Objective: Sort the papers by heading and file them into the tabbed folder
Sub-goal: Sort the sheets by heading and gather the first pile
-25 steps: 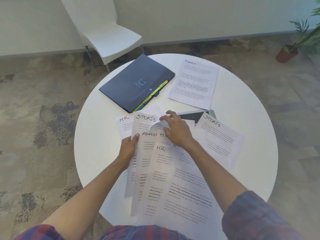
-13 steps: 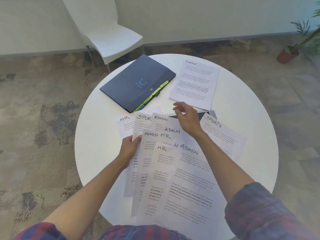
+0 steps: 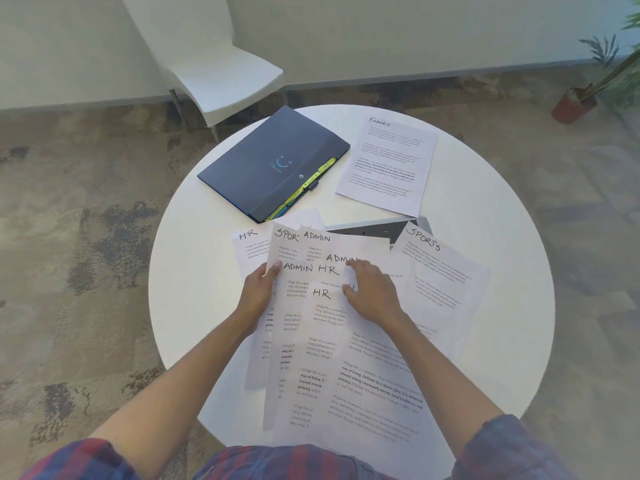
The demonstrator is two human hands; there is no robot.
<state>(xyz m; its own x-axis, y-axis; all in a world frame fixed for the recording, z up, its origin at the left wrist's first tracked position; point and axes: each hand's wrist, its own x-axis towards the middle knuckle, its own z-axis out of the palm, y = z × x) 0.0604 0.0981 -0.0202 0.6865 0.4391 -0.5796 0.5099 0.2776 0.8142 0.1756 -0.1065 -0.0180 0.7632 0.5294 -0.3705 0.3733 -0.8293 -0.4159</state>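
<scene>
White sheets of thin paper form a fanned stack of papers (image 3: pixel 332 341) at the lower centre of the frame, on a round white table (image 3: pixel 194 292). Visible headings read ADMIN, HR and SPORTS. The left hand (image 3: pixel 258 294) pinches the stack's left edge, thumb on top. The right hand (image 3: pixel 372 294) rests on the sheets with fingers fairly straight; whether a fingertip hooks a sheet edge cannot be confirmed.

Handling: the sheets are light, limp and slippery on each other. Take hold at a corner or side edge; support from below to avoid creasing.

A FINANCE sheet (image 3: pixel 386 164) lies apart at upper right. The dark tabbed folder (image 3: pixel 273 164) lies closed at upper centre, tabs toward the stack.

Clearance: the stack overhangs the near table edge. Bare tabletop remains at left and far right.
</scene>
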